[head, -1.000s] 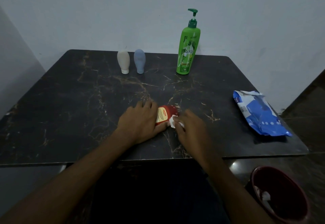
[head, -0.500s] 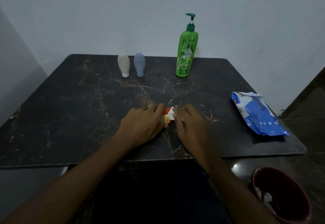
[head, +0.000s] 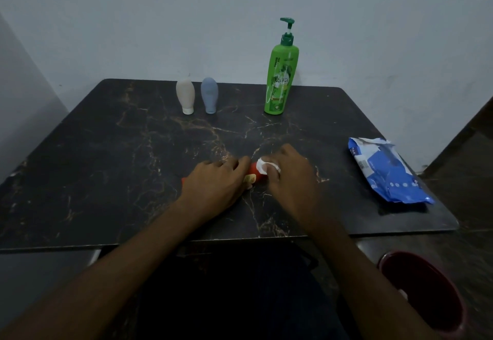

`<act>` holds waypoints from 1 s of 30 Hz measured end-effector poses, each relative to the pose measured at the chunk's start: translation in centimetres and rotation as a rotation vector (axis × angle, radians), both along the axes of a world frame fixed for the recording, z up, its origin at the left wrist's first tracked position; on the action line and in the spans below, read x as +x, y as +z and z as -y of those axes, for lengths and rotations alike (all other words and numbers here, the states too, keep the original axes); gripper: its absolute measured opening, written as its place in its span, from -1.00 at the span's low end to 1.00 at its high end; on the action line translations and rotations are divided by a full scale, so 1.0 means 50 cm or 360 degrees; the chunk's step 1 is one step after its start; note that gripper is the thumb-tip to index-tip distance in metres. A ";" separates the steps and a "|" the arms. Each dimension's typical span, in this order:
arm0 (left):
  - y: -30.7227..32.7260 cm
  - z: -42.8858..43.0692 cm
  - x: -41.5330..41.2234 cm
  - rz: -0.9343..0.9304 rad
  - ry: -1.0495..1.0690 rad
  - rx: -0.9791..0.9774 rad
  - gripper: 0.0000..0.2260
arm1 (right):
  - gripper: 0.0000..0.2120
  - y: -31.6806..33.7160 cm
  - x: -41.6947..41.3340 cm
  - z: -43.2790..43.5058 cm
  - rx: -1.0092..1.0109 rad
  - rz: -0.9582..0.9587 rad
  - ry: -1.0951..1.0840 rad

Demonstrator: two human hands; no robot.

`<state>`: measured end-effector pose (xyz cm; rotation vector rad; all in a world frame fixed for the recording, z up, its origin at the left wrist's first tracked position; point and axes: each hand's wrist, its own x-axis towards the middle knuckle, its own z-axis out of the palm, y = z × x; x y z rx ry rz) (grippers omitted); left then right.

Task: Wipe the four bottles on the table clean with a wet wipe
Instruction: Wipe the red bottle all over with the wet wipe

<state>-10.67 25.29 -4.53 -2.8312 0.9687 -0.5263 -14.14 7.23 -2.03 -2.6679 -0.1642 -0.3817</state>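
Observation:
A small red bottle (head: 252, 175) lies on its side near the table's front middle. My left hand (head: 216, 185) covers most of it and holds it down. My right hand (head: 289, 173) presses a bunched white wet wipe (head: 262, 166) against the bottle's right end. At the back stand a beige squeeze bottle (head: 185, 95) and a grey-blue squeeze bottle (head: 209, 94), both upside down on their caps. To their right is a tall green pump bottle (head: 280, 78).
The dark marbled table (head: 106, 158) fills the view, against a pale wall. A blue wet-wipe pack (head: 386, 170) lies open near the right edge. A dark red bin (head: 426, 294) sits on the floor at lower right.
My right hand with the wipe has slid up along the red bottle's end. My left hand has moved over more of the bottle, hiding most of its label.

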 end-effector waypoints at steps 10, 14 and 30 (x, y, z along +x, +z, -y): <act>-0.018 0.015 -0.042 -0.0030 0.0043 -0.0054 -0.62 | -0.84 -0.079 -0.056 0.009 0.0248 0.0315 -0.0076; -0.042 0.002 -0.026 -0.0071 0.0034 -0.0069 -0.51 | -0.86 -0.112 -0.062 0.009 0.0334 0.0348 -0.0062; -0.051 0.006 -0.011 -0.0019 0.0079 -0.0058 -0.39 | -0.90 0.010 0.104 -0.026 -0.0065 -0.0477 -0.0061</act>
